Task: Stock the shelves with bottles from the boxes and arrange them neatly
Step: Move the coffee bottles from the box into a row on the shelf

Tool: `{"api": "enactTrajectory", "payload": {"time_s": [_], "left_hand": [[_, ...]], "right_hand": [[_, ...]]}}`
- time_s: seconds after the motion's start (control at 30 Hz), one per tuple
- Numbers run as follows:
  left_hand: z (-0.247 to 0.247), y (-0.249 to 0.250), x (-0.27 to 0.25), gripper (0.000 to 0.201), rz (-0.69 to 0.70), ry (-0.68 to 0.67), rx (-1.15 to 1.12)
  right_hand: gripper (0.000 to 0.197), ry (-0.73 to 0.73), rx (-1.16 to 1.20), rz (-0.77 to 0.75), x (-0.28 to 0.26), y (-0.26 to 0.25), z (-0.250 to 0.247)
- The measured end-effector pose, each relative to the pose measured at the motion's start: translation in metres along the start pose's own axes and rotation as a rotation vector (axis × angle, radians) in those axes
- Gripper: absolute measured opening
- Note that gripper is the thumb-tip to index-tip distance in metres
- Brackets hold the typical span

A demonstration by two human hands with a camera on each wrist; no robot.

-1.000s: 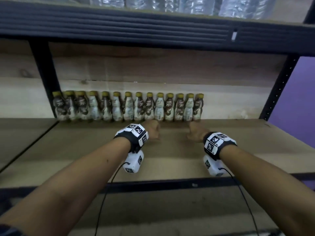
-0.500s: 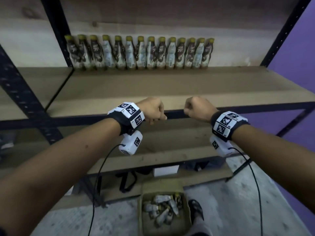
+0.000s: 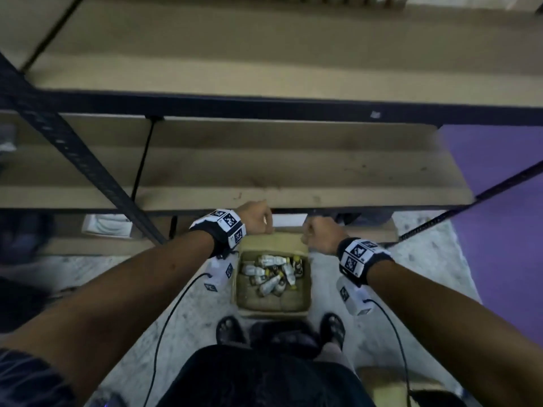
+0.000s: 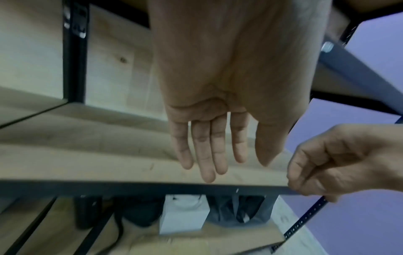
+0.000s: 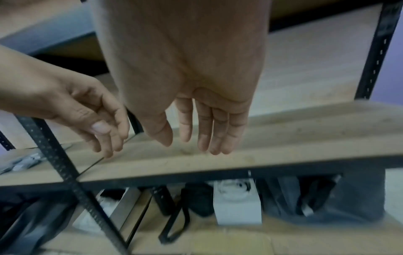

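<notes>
Left hand point(image 3: 256, 216) and right hand point(image 3: 317, 234): fingers loose and extended, both empty. Cardboard box point(image 3: 244, 301) of bottles point(image 3: 271, 277) on floor directly below, between them. Shelf edge point(image 3: 293, 204) just beyond fingertips.

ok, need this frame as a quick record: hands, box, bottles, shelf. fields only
left hand: empty, fingers straight in the left wrist view, above the box
right hand: empty, fingers relaxed, above the box
box: open cardboard, on the floor by the person's feet
bottles: loose pile lying on their sides in the box
lower shelf: bare board behind the hands
task stage: nothing picked up yet
</notes>
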State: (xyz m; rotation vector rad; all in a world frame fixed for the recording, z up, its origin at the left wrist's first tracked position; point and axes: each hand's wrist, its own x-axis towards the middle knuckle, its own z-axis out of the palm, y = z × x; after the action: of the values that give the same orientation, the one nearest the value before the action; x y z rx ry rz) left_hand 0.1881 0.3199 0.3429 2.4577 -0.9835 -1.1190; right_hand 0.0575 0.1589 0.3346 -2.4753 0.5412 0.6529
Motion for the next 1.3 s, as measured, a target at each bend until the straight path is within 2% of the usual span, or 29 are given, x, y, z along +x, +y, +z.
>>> {"api": "enactTrajectory", "payload": {"time_s": [0.07,0.2,0.3,0.37,0.57,0.67,0.77,0.87,0.97,1.03,1.13,1.23,1.3], "left_hand": [[0.030,-0.004,0.011,0.013,-0.068,-0.019,-0.115],[0.093,-0.009,0.029,0.010,-0.176,-0.044,-0.162],[0.150,-0.013,0.047,0.019,-0.287,-0.072,-0.252],[0.189,-0.020,0.062,0.022,-0.354,-0.088,-0.302],[0.295,-0.049,0.106,0.017,-0.397,-0.193,-0.369],[0.342,-0.072,0.125,0.015,-0.432,-0.279,-0.393],[0.386,-0.102,0.143,0.014,-0.449,-0.304,-0.400],[0.420,-0.136,0.161,0.018,-0.464,-0.310,-0.415],[0.442,-0.171,0.183,0.012,-0.549,-0.271,-0.541],[0.452,-0.193,0.200,0.008,-0.578,-0.248,-0.621],[0.459,-0.224,0.235,0.014,-0.609,-0.211,-0.744],[0.462,-0.248,0.275,0.018,-0.766,-0.119,-1.073],[0.462,-0.261,0.300,0.018,-0.807,-0.084,-1.185]], "right_hand": [[0.026,-0.077,0.005,0.010,0.003,0.022,0.025],[0.023,-0.233,0.094,0.033,0.008,0.070,0.069],[0.032,-0.319,0.196,0.102,0.014,0.111,0.104],[0.031,-0.368,0.229,0.128,0.020,0.138,0.131],[0.010,-0.394,0.307,0.160,0.047,0.204,0.216],[0.010,-0.389,0.345,0.225,0.067,0.228,0.257],[0.010,-0.429,0.364,0.284,0.089,0.246,0.301],[0.018,-0.465,0.341,0.313,0.115,0.256,0.341],[0.027,-0.462,0.340,0.310,0.148,0.266,0.380],[0.024,-0.434,0.364,0.328,0.173,0.271,0.399],[0.021,-0.310,0.440,0.390,0.217,0.279,0.423],[0.016,-0.194,0.407,0.376,0.264,0.283,0.438],[0.019,-0.094,0.434,0.415,0.295,0.285,0.447]]}}
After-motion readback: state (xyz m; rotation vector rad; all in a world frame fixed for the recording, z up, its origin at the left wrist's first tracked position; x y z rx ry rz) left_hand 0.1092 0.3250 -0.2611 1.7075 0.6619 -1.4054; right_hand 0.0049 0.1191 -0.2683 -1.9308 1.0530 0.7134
